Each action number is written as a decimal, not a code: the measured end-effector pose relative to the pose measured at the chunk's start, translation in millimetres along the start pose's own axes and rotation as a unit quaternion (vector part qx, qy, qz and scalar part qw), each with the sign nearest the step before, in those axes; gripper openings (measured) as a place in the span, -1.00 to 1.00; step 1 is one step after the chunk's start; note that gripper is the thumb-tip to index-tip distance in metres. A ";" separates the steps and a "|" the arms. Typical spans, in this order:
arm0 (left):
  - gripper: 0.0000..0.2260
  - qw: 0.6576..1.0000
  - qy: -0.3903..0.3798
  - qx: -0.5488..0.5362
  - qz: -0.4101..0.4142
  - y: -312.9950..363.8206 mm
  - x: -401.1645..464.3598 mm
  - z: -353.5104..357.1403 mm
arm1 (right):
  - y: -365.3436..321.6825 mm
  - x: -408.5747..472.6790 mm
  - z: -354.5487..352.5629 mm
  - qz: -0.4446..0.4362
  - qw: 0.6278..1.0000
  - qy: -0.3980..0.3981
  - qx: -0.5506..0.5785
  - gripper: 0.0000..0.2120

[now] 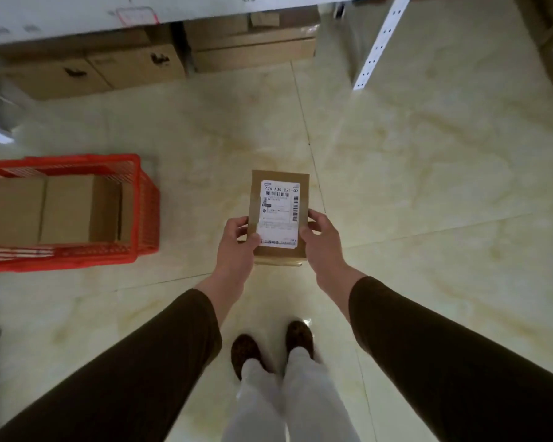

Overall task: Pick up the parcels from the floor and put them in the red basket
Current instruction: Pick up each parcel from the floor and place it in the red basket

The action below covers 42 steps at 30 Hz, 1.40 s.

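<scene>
Gripped at its near corners by left hand (237, 239) and right hand (321, 236), labelled cardboard parcel (280, 199) held level, presumably for carrying to red basket (144, 199).

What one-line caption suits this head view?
Both hands, left hand and right hand, hold a labelled parcel near the red basket.

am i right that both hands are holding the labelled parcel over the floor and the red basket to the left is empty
Not quite. The head view shows the left hand and right hand gripping the labelled parcel above the floor, and the red basket does sit to the left, but it is not empty: cardboard boxes already lie inside it.
</scene>
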<state>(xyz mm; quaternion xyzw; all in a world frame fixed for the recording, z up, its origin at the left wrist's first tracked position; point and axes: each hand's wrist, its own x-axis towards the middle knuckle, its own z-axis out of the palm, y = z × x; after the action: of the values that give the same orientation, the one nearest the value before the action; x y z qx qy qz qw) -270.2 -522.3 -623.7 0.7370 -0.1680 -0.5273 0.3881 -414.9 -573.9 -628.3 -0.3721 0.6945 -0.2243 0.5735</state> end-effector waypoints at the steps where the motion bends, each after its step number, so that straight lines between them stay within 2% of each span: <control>1: -0.72 1.000 0.007 -0.006 -0.004 -0.7 1.1 -11.3 | -1.3 -2.1 10.9 0.000 1.000 -0.005 -0.008 -0.64; 13: -0.69 0.995 0.062 -0.069 -0.019 -19.4 14.5 -137.6 | -16.5 -24.5 136.7 -0.049 0.992 -0.062 -0.097 -0.61; 23: -0.73 0.994 0.078 -0.070 -0.018 -31.0 29.4 -295.4 | -20.6 -79.8 290.9 -0.033 0.992 -0.068 -0.106 -0.61; 30: -0.69 0.994 0.065 -0.067 -0.049 -29.1 61.6 -349.5 | -30.6 -80.7 348.0 -0.014 0.992 -0.073 -0.107 -0.63; 35: -0.68 0.993 0.048 -0.075 -0.071 -26.6 92.8 -371.9 | -46.4 -63.6 379.2 -0.008 0.986 -0.090 -0.141 -0.48; 42: -0.61 0.992 0.015 -0.075 -0.099 -26.9 134.8 -421.8 | -56.4 -59.5 433.1 -0.003 0.977 -0.109 -0.183 -0.14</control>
<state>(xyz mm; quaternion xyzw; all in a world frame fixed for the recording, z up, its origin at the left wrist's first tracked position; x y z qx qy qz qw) 160.5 -427.0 -670.8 0.7265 -0.0487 -0.5631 0.3908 20.9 -513.0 -653.8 -0.4951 0.6562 -0.0530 0.5670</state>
